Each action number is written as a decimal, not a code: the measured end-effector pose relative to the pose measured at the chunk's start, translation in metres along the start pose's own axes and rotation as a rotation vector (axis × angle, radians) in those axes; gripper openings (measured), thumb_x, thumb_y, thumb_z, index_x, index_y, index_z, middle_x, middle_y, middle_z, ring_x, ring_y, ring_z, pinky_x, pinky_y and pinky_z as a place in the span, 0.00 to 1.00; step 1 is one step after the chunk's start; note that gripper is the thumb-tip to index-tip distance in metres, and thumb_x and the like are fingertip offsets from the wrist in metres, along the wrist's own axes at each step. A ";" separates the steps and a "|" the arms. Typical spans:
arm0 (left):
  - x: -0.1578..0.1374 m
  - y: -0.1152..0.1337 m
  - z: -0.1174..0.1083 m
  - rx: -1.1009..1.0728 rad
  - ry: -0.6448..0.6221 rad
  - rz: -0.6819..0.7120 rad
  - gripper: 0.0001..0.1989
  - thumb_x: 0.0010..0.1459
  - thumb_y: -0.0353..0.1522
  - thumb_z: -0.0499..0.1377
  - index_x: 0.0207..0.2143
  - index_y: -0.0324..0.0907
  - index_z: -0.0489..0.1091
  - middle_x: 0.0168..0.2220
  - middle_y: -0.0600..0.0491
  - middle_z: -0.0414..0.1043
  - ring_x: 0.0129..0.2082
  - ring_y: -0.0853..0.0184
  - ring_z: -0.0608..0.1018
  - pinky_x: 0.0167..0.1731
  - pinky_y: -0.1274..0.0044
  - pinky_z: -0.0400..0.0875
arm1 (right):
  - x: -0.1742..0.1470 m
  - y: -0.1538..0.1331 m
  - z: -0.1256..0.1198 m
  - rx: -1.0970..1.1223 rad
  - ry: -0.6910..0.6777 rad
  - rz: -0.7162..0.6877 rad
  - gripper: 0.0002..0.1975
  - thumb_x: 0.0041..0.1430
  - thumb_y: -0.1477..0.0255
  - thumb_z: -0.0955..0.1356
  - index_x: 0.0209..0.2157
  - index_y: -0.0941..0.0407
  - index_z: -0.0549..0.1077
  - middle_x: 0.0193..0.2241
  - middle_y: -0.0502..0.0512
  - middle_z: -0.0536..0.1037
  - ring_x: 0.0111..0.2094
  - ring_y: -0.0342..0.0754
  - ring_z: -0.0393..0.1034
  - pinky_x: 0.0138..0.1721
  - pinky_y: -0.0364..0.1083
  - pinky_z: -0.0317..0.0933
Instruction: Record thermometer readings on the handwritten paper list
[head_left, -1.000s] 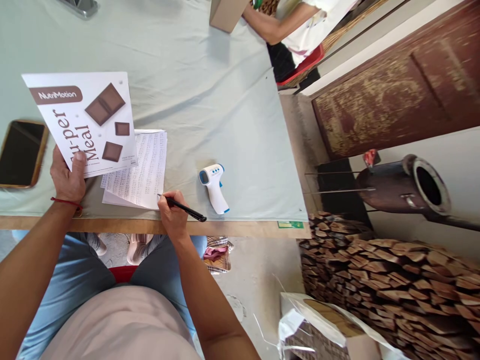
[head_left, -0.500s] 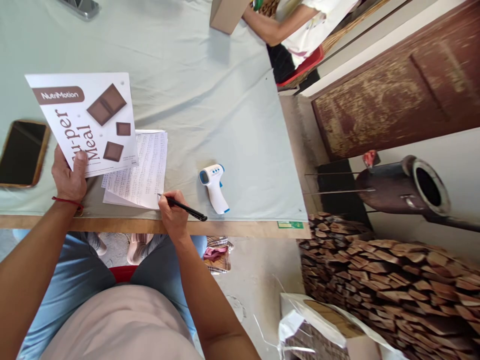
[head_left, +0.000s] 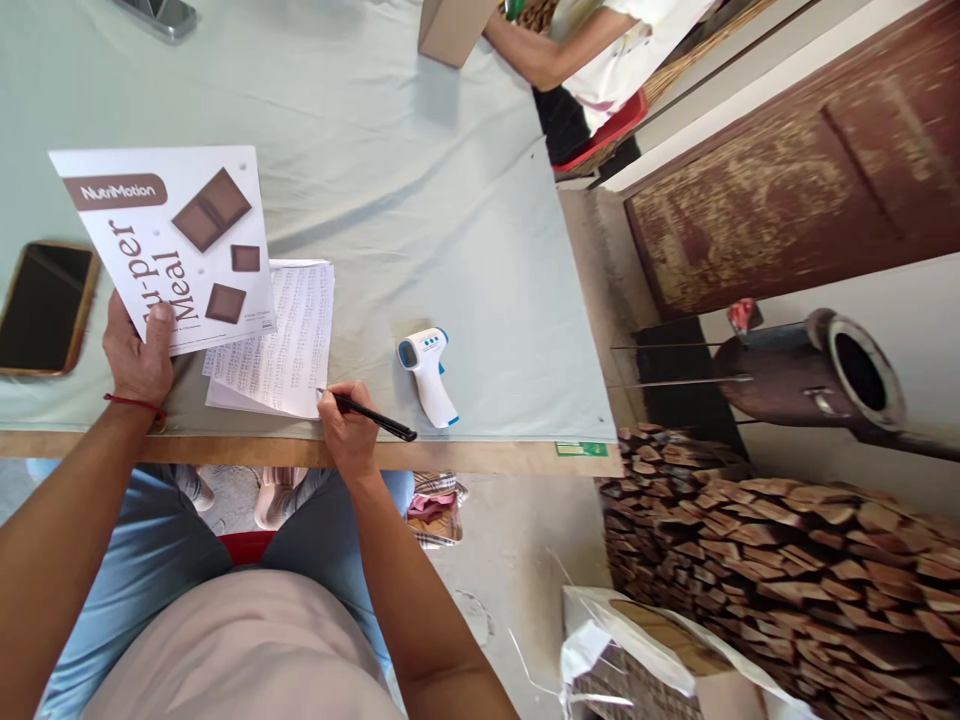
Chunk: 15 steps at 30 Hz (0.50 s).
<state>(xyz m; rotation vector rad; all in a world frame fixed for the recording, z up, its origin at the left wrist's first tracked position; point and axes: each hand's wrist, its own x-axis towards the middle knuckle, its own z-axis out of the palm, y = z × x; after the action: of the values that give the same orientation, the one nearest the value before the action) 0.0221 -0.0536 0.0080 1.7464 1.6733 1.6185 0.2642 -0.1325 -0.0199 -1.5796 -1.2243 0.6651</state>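
Note:
My left hand (head_left: 142, 350) grips the lower left corner of a white NutriMotion box or packet (head_left: 169, 245) printed with chocolate squares, thumb on its front. Whether it is flat or has depth, I cannot tell. Beneath it lie sheets of paper (head_left: 296, 340) covered with small rows of writing; their upper left part is hidden. A black pen (head_left: 382, 420) is pinched in my right hand (head_left: 349, 430), its tip at the paper's lower right corner. To the right of that hand rests a white and blue infrared thermometer (head_left: 429, 375).
A phone in a brown case (head_left: 49, 308) lies at the left, and a grey device (head_left: 165, 15) at the far edge. Another person's arm (head_left: 532, 55) is beside a cardboard box (head_left: 454, 30). Stacked firewood (head_left: 787, 560) and a metal stove (head_left: 795, 370) stand at the right.
My right hand and the pen have shifted very slightly to the right. My left hand keeps its hold with hardly any movement.

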 end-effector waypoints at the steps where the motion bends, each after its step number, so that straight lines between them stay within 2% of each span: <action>1: 0.000 0.000 0.000 0.000 -0.004 -0.006 0.39 0.64 0.56 0.50 0.53 0.26 0.66 0.44 0.41 0.75 0.45 0.63 0.76 0.50 0.67 0.71 | 0.000 0.000 0.000 0.000 -0.003 -0.003 0.09 0.55 0.65 0.63 0.24 0.53 0.65 0.20 0.44 0.65 0.24 0.43 0.60 0.31 0.44 0.59; 5: -0.001 -0.001 -0.001 0.006 -0.015 -0.027 0.40 0.63 0.57 0.49 0.54 0.27 0.65 0.45 0.41 0.75 0.46 0.63 0.76 0.51 0.66 0.70 | -0.003 -0.001 0.000 0.029 0.068 -0.024 0.08 0.57 0.66 0.64 0.26 0.53 0.66 0.22 0.45 0.67 0.25 0.43 0.61 0.31 0.44 0.60; 8: -0.001 -0.003 -0.001 0.019 -0.004 -0.050 0.42 0.62 0.58 0.49 0.53 0.26 0.66 0.45 0.40 0.75 0.45 0.61 0.76 0.49 0.66 0.71 | -0.004 -0.001 -0.002 0.009 0.147 -0.039 0.09 0.61 0.64 0.62 0.34 0.54 0.70 0.28 0.49 0.71 0.31 0.45 0.66 0.37 0.45 0.64; 11: -0.002 -0.005 0.000 0.024 0.008 -0.077 0.42 0.61 0.59 0.49 0.53 0.26 0.66 0.45 0.38 0.76 0.44 0.60 0.77 0.47 0.66 0.72 | 0.004 0.004 -0.008 -0.117 0.109 -0.154 0.12 0.65 0.66 0.60 0.41 0.54 0.72 0.36 0.54 0.74 0.40 0.49 0.69 0.46 0.49 0.65; 15: -0.002 -0.008 -0.002 0.024 0.016 -0.114 0.39 0.60 0.58 0.51 0.54 0.33 0.67 0.46 0.41 0.76 0.45 0.57 0.78 0.47 0.66 0.72 | 0.030 0.019 -0.018 -0.371 0.020 -0.327 0.18 0.66 0.74 0.57 0.51 0.54 0.73 0.43 0.59 0.74 0.46 0.52 0.67 0.52 0.54 0.63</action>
<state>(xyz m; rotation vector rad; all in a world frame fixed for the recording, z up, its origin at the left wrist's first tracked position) 0.0169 -0.0534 0.0017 1.6208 1.7719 1.5727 0.2976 -0.1110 -0.0264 -1.6210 -1.6132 0.2186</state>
